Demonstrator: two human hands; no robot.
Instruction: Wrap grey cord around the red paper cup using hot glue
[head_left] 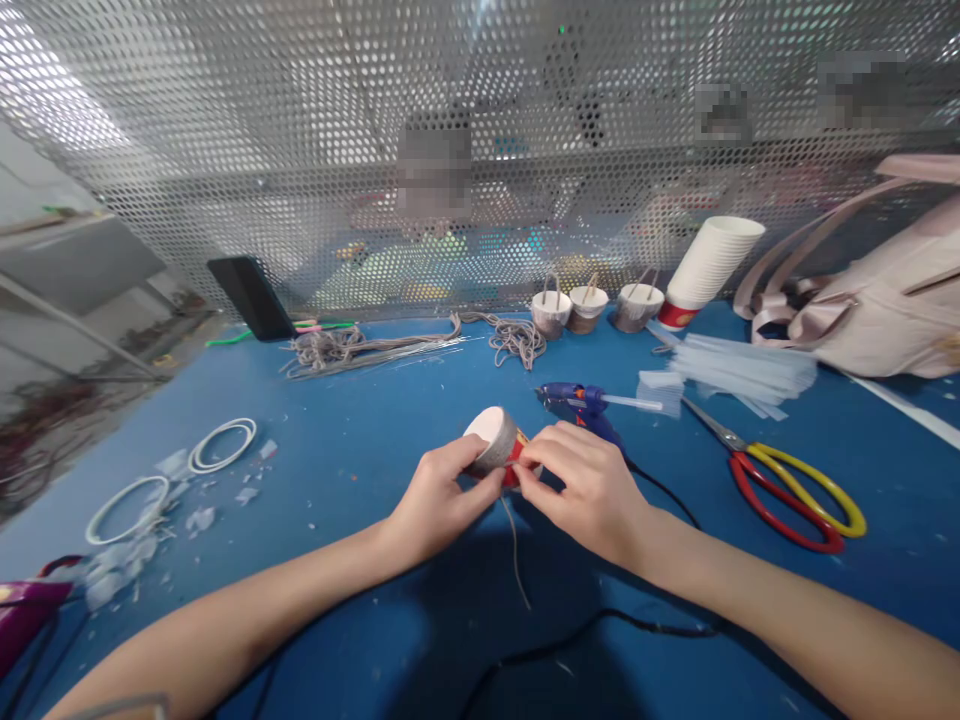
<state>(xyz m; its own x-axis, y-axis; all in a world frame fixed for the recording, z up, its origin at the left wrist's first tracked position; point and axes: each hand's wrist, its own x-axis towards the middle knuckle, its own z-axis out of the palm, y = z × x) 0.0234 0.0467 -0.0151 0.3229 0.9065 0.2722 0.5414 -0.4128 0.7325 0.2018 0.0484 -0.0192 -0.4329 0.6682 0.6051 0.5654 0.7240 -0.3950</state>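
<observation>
A paper cup [491, 432], partly wrapped in grey cord with red print showing beyond the wrap, lies tilted between my hands. My left hand [442, 490] grips it from the left, thumb underneath and fingers behind. With fingertips pinched together at the red part, my right hand [581, 475] holds the grey cord [516, 550], though the exact pinch point is small. The loose end of that cord hangs down over the table. Just behind my right hand lies a blue glue gun [574, 395] with a clear glue stick in its back.
Scissors [780, 490] and clear glue sticks [742, 370] lie right. Behind stand stacked paper cups [709, 265], small cord-wrapped baskets [551, 312], cord bundles [337, 350] and a phone [251, 298]. White rings [221, 447] and scraps lie left; a black cable [555, 650] crosses the front.
</observation>
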